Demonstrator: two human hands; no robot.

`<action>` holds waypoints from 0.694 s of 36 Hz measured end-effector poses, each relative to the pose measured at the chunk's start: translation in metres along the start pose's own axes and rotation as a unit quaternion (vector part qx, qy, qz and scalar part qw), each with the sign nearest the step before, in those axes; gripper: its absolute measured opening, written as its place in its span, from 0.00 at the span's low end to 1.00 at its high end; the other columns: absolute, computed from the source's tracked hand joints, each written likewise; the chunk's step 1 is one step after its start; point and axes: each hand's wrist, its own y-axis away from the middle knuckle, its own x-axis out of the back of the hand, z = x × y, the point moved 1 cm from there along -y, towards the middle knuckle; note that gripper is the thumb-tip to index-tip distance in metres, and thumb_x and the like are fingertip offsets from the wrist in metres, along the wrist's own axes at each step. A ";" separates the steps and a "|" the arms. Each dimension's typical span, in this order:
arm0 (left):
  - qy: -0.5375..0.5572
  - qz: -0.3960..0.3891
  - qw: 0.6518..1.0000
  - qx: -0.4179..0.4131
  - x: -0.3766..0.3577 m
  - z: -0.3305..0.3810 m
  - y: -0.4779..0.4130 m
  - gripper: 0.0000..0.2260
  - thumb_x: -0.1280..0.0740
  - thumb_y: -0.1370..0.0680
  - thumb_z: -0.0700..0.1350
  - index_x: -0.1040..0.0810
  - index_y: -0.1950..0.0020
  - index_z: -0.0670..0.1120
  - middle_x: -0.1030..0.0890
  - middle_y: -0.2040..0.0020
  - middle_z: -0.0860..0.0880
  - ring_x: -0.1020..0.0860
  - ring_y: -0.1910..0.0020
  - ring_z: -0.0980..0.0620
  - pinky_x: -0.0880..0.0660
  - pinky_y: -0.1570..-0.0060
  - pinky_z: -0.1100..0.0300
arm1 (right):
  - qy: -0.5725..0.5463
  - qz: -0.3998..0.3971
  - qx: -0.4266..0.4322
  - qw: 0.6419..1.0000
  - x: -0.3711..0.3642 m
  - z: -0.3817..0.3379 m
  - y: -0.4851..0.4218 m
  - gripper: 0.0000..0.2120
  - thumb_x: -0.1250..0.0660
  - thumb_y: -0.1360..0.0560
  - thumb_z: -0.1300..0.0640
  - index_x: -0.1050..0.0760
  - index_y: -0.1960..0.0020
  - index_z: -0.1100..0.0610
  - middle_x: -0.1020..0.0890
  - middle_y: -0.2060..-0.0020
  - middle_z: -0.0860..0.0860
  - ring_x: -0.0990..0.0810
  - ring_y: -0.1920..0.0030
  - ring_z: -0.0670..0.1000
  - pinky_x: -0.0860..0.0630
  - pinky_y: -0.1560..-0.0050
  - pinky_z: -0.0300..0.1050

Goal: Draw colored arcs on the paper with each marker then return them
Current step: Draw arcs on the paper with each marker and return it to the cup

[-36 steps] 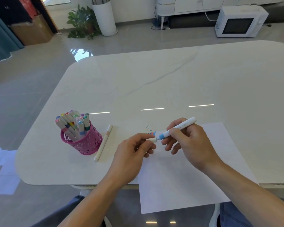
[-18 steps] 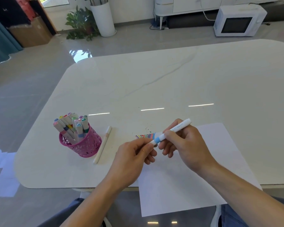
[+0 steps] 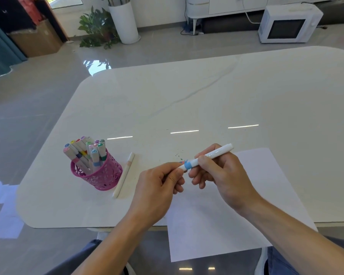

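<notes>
Head view. Marker (image 3: 209, 156) is held off the surface between both hands, above the far left corner of the paper (image 3: 216, 225). Right hand (image 3: 220, 175) grips the white barrel mid-length. Left hand (image 3: 157, 187) pinches the end just past the blue band. Cannot tell whether the cap is seated.

Judgement: light, rigid plastic, glossy, so somewhat slippery. Best held on the barrel near the band, working the cap straight along the axis.

Looks: slim white body, light-blue band. Small coloured marks show just behind it.

Pink cup (image 3: 99, 177) of other markers (image 3: 85, 153) stands to my left on the table (image 3: 187, 96). One pale marker (image 3: 124, 175) lies beside it.
</notes>
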 end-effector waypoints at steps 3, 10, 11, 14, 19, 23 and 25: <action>0.030 0.008 0.999 -0.007 0.007 0.001 -0.001 0.08 0.35 0.18 0.44 0.17 0.49 0.54 0.17 0.62 0.53 0.18 0.63 0.53 0.22 0.61 0.63 | -0.031 -0.032 -0.033 0.998 0.000 -0.005 -0.002 0.06 0.35 0.16 0.60 0.22 0.50 0.62 0.13 0.60 0.61 0.16 0.63 0.55 0.20 0.64 0.43; 0.164 0.129 0.977 -0.042 0.030 0.007 0.003 0.06 0.28 0.23 0.47 0.16 0.47 0.50 0.15 0.58 0.46 0.16 0.57 0.47 0.20 0.58 0.59 | -0.007 -0.010 -0.098 0.995 0.008 -0.010 -0.011 0.10 0.30 0.19 0.56 0.19 0.47 0.64 0.15 0.65 0.59 0.20 0.69 0.54 0.23 0.66 0.43; 0.174 0.148 0.973 -0.046 0.034 0.007 0.003 0.06 0.28 0.24 0.46 0.16 0.48 0.50 0.15 0.57 0.46 0.16 0.56 0.48 0.20 0.58 0.60 | 0.018 0.004 -0.103 0.994 0.009 -0.008 -0.012 0.09 0.30 0.19 0.56 0.19 0.47 0.63 0.15 0.66 0.57 0.20 0.70 0.53 0.23 0.65 0.44; 0.181 0.195 0.962 -0.056 0.049 0.009 0.003 0.04 0.27 0.24 0.46 0.15 0.50 0.51 0.15 0.55 0.48 0.18 0.56 0.52 0.21 0.57 0.61 | 0.115 0.017 -0.109 0.987 0.007 -0.001 -0.012 0.07 0.31 0.19 0.54 0.20 0.48 0.58 0.14 0.67 0.54 0.19 0.70 0.51 0.23 0.62 0.46; 0.135 0.270 0.950 -0.075 0.073 0.012 0.006 0.07 0.28 0.24 0.52 0.16 0.48 0.53 0.15 0.51 0.53 0.18 0.53 0.58 0.23 0.54 0.66 | 0.227 0.001 -0.103 0.968 0.002 0.010 -0.009 0.04 0.32 0.19 0.51 0.22 0.49 0.51 0.13 0.66 0.49 0.18 0.70 0.46 0.22 0.61 0.47; 0.045 0.320 0.940 -0.109 0.089 0.013 0.009 0.08 0.33 0.18 0.51 0.19 0.40 0.55 0.16 0.43 0.55 0.18 0.43 0.54 0.21 0.46 0.54 | 0.265 -0.007 -0.096 0.959 0.000 0.015 -0.008 0.01 0.33 0.19 0.52 0.24 0.49 0.48 0.14 0.67 0.46 0.19 0.71 0.43 0.24 0.62 0.44; -0.008 0.349 0.928 -0.128 0.098 0.013 0.010 0.10 0.35 0.17 0.52 0.20 0.37 0.53 0.18 0.40 0.56 0.18 0.43 0.53 0.20 0.46 0.51 | 0.273 -0.008 -0.094 0.957 -0.001 0.016 -0.008 0.02 0.34 0.18 0.54 0.24 0.49 0.47 0.14 0.67 0.46 0.20 0.72 0.42 0.25 0.62 0.42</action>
